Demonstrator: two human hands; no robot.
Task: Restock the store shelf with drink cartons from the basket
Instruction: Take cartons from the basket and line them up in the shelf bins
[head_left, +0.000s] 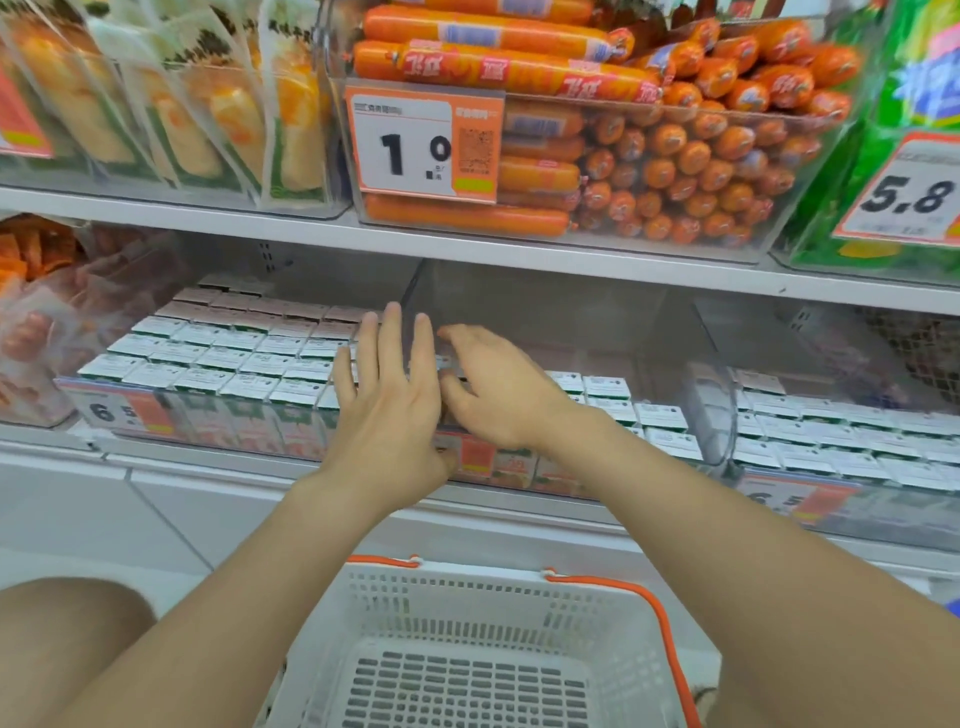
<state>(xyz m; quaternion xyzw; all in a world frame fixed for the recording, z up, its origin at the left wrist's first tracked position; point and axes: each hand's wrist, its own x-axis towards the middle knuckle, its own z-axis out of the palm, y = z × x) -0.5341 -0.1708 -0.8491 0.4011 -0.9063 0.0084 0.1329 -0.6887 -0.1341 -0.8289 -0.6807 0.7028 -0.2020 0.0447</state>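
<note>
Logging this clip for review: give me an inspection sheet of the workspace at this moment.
Surface: lower shelf, clear bins nearly full.
Job's things: drink cartons in rows; white basket below, no cartons visible inside.
Clutter: nothing seen.
Hands: left hand flat and open over cartons; right hand open, fingers curled at cartons beside the clear divider.
Cables: nothing seen.
Surroundings: sausages and price tag on the shelf above.
</note>
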